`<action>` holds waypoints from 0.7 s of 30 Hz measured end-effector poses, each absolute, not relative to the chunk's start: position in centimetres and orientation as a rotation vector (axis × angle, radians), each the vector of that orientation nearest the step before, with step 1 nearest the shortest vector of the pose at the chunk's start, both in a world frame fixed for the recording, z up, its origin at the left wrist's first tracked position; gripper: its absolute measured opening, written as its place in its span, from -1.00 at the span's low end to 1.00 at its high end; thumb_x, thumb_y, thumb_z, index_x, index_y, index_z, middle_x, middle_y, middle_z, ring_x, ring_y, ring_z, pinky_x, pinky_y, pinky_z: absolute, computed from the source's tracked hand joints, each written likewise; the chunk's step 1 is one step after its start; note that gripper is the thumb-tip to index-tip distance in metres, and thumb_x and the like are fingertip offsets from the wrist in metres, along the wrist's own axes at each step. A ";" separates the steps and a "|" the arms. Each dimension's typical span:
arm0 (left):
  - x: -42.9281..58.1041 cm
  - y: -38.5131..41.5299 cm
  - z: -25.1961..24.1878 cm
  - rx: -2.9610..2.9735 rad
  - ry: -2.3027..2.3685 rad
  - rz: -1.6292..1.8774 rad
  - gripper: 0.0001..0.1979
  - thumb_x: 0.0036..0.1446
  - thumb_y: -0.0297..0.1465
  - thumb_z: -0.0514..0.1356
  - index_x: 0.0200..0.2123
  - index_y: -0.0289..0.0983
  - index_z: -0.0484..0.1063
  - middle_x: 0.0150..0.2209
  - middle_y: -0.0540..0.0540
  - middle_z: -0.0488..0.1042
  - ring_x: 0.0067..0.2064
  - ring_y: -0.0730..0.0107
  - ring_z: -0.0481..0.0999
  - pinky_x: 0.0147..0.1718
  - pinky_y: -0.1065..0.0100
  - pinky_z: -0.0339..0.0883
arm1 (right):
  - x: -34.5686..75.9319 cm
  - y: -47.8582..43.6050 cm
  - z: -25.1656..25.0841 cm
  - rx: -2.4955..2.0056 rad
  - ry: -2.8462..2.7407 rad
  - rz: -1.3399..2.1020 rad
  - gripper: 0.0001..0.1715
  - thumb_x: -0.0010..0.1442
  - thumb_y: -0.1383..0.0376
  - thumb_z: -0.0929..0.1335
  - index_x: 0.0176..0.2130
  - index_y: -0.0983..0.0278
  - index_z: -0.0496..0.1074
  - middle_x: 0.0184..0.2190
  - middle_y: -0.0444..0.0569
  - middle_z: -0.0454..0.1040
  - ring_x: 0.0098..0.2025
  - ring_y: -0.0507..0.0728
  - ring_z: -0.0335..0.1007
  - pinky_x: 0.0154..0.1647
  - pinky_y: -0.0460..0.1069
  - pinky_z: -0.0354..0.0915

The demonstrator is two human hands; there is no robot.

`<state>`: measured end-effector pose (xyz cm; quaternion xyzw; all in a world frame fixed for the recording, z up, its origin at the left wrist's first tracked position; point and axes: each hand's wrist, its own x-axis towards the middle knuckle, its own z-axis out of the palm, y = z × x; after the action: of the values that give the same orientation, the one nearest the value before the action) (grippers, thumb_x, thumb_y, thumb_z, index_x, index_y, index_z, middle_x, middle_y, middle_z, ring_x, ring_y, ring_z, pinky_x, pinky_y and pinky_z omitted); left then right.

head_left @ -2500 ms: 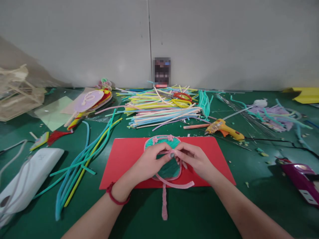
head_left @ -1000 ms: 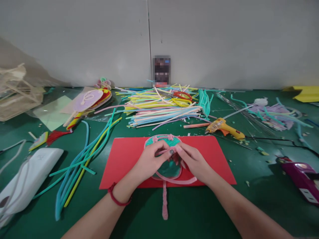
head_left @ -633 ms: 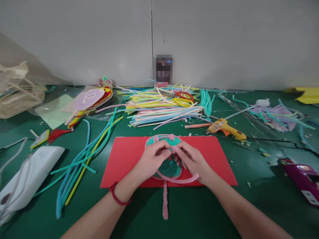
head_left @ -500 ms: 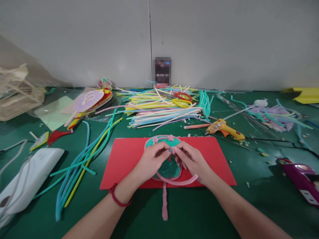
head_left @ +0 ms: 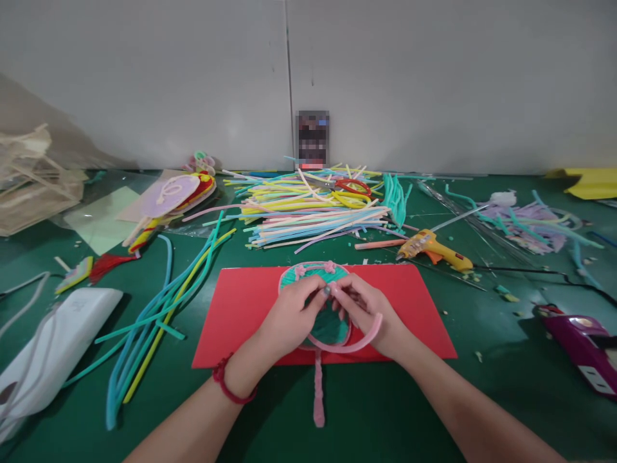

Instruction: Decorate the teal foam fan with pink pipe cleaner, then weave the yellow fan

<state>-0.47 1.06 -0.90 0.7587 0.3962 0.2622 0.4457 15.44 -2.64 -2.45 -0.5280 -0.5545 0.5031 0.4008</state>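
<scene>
Pink chenille stem (head_left: 354,347), pinched at the fingertips of the left hand (head_left: 292,312) and right hand (head_left: 373,308) above the teal round fan (head_left: 331,329) on red card (head_left: 241,315), risked kinking if twisted too tightly.

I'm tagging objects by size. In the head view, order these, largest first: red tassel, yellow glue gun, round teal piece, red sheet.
1. Red sheet
2. Round teal piece, partly covered
3. Yellow glue gun
4. Red tassel

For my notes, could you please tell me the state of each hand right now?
Left hand: closed, pinching the pink strip.
Right hand: closed, pinching the same strip.
</scene>
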 end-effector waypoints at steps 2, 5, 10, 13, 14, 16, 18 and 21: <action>-0.5 1.0 -1.1 1.822 0.964 0.666 -0.73 0.26 -0.39 -0.06 -0.50 -0.26 0.25 -0.49 0.02 0.34 -0.42 0.44 0.32 -0.40 0.41 0.19 | 15.5 -2.6 -2.1 -1.320 -1.399 1.290 -0.67 0.20 0.01 0.26 -0.32 0.23 0.32 -0.51 -0.12 0.37 -0.52 0.00 0.31 -0.48 -0.08 0.28; -0.4 0.9 -1.0 1.764 0.950 0.668 -0.72 0.28 -0.35 -0.07 -0.47 -0.26 0.26 -0.47 0.02 0.35 -0.41 0.44 0.33 -0.39 0.42 0.20 | 15.7 -2.6 -1.8 -1.286 -1.376 1.329 -0.63 0.18 -0.02 0.26 -0.32 0.23 0.32 -0.52 -0.14 0.36 -0.52 0.00 0.31 -0.49 -0.09 0.28; -0.4 0.9 -0.9 1.813 0.905 0.629 -0.75 0.27 -0.33 -0.01 -0.43 -0.27 0.29 -0.44 0.03 0.38 -0.37 0.46 0.36 -0.36 0.44 0.20 | 15.7 -2.5 -1.7 -1.269 -1.358 1.376 -0.59 0.14 -0.06 0.28 -0.34 0.23 0.31 -0.54 -0.15 0.35 -0.51 0.01 0.32 -0.48 -0.07 0.29; -0.4 1.0 -0.8 1.866 0.920 0.620 -0.71 0.28 -0.34 -0.05 -0.48 -0.27 0.27 -0.49 0.04 0.32 -0.42 0.47 0.31 -0.41 0.45 0.16 | 15.6 -2.6 -1.5 -1.279 -1.363 1.373 -0.59 0.16 -0.06 0.26 -0.35 0.23 0.31 -0.55 -0.15 0.34 -0.52 0.01 0.31 -0.49 -0.07 0.28; -0.4 1.0 -0.8 1.877 0.925 0.623 -0.71 0.28 -0.35 -0.04 -0.49 -0.27 0.26 -0.50 0.04 0.31 -0.43 0.48 0.30 -0.42 0.45 0.15 | 15.6 -2.6 -1.4 -1.275 -1.359 1.370 -0.59 0.16 -0.06 0.26 -0.35 0.23 0.31 -0.55 -0.15 0.34 -0.52 0.01 0.31 -0.50 -0.08 0.27; -0.5 1.0 -0.7 1.881 0.928 0.639 -0.71 0.26 -0.37 -0.03 -0.51 -0.28 0.25 -0.52 0.05 0.30 -0.44 0.49 0.29 -0.43 0.46 0.14 | 15.5 -2.6 -1.3 -1.259 -1.349 1.368 -0.60 0.17 -0.05 0.25 -0.36 0.23 0.32 -0.54 -0.14 0.34 -0.51 0.01 0.31 -0.50 -0.08 0.27; -0.5 1.0 -0.6 1.851 0.925 0.647 -0.71 0.25 -0.38 -0.02 -0.53 -0.28 0.24 -0.53 0.05 0.31 -0.45 0.50 0.30 -0.43 0.47 0.15 | 15.4 -2.7 -1.2 -1.245 -1.345 1.373 -0.61 0.18 -0.04 0.25 -0.37 0.23 0.31 -0.54 -0.13 0.34 -0.51 0.01 0.30 -0.51 -0.09 0.26; -0.5 1.1 -0.5 1.758 0.905 0.654 -0.71 0.23 -0.38 -0.01 -0.55 -0.28 0.24 -0.54 0.05 0.31 -0.46 0.49 0.32 -0.44 0.47 0.17 | 15.4 -2.7 -1.3 -1.211 -1.352 1.399 -0.64 0.17 -0.01 0.28 -0.36 0.24 0.30 -0.52 -0.12 0.35 -0.51 0.00 0.28 -0.52 -0.09 0.25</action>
<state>-0.46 1.07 -0.46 0.7286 0.3749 0.2712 0.5050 15.39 -2.73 -1.35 -0.4814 -0.5375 0.5561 0.4124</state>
